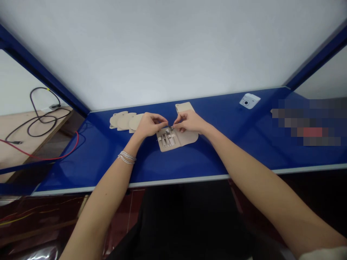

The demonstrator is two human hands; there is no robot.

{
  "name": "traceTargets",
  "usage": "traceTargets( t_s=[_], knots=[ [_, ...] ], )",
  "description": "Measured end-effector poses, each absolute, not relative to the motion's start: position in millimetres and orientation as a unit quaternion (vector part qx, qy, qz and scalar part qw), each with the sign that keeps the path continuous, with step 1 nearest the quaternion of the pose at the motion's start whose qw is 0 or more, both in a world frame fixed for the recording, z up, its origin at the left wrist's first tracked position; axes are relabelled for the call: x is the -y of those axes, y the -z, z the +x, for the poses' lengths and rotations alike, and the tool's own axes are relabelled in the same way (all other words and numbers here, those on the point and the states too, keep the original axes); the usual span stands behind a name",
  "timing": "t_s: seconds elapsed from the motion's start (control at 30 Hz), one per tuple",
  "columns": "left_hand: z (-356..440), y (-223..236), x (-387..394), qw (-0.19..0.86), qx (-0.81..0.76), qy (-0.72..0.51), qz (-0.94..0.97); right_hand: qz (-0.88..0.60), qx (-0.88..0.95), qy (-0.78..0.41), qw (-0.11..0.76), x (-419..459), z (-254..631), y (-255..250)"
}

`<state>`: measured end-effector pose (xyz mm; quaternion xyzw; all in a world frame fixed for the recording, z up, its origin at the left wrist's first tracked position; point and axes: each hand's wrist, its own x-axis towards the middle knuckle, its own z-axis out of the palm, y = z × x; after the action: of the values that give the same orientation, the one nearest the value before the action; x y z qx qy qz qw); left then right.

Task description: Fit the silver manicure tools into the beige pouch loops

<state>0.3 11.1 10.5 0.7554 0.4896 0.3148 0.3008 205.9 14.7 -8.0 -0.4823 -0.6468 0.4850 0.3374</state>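
Note:
An unfolded beige manicure case (187,137) lies on the blue table, with several metal nail tools (166,140) tucked in its left half. Over the case's upper edge, my left hand (151,124) has its thumb and fingers pinched together. My right hand (189,122) comes in from the other side, fingertips closed close to the left ones. Between the two hands sits a small dark metal nail tool (170,128), partly hidden by the fingers. Its exact kind is too small to make out.
Several closed beige cases (123,121) overlap in a row on the left, and another beige case (185,107) lies behind my right hand. A white instant camera (249,101) rests at the back right. Black cable (38,117) and red cable (62,157) loop at the far left.

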Motion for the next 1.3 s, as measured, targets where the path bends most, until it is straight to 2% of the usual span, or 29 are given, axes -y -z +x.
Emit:
traceTargets(
  t_s=[1.0, 1.3],
  knots=[
    [-5, -1, -21, 0.293, -0.514, -0.299, 0.749, -0.517, 0.594, -0.512, 0.343, -14, 204, 5],
    [-5, 1, -22, 0.237, -0.508, -0.293, 0.775, -0.523, 0.568, -0.509, 0.381, -12, 201, 2]
  ],
)
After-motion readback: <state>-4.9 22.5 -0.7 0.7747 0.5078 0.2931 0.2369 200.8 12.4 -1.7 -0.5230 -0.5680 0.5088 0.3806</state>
